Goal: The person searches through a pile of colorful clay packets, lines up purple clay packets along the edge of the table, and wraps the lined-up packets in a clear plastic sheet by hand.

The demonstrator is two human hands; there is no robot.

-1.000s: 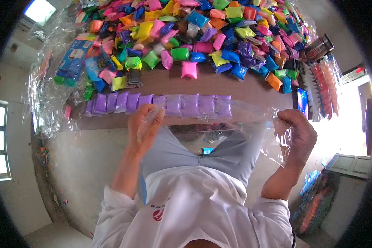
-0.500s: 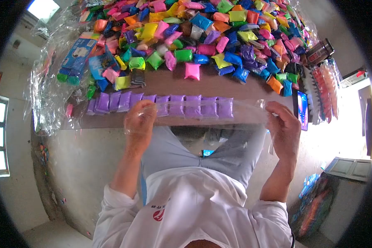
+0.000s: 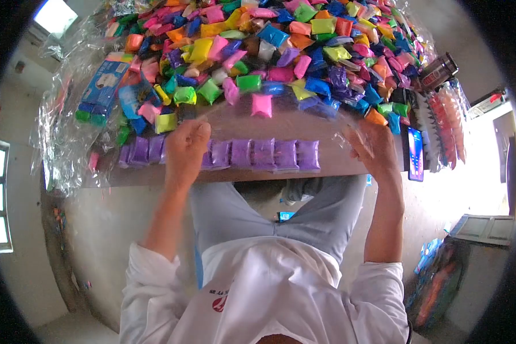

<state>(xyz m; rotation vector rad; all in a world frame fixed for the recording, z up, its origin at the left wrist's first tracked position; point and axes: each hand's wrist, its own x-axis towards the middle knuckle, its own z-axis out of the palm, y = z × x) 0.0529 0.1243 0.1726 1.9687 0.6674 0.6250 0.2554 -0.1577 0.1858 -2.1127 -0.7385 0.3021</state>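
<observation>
A clear plastic film (image 3: 292, 112) is stretched between my hands, above the table and in front of the heap of packets. My left hand (image 3: 188, 143) is closed on its left end, over part of a row of purple packets (image 3: 241, 153). My right hand (image 3: 372, 143) pinches the film's other end, to the right of that row. The purple packets lie side by side along the near edge of the brown table (image 3: 229, 118). A single pink packet (image 3: 262, 105) lies beyond the film.
A large heap of coloured packets (image 3: 248, 83) covers the back of the table. Crumpled clear plastic (image 3: 63, 132) and a blue box (image 3: 106, 83) are at the left. At the right are a phone (image 3: 415, 153), a dark jar (image 3: 438, 73) and red and white strips (image 3: 444, 123).
Both hands have moved forward, away from my body, carrying the film from over the purple row towards the heap. More of the row's right part shows uncovered.
</observation>
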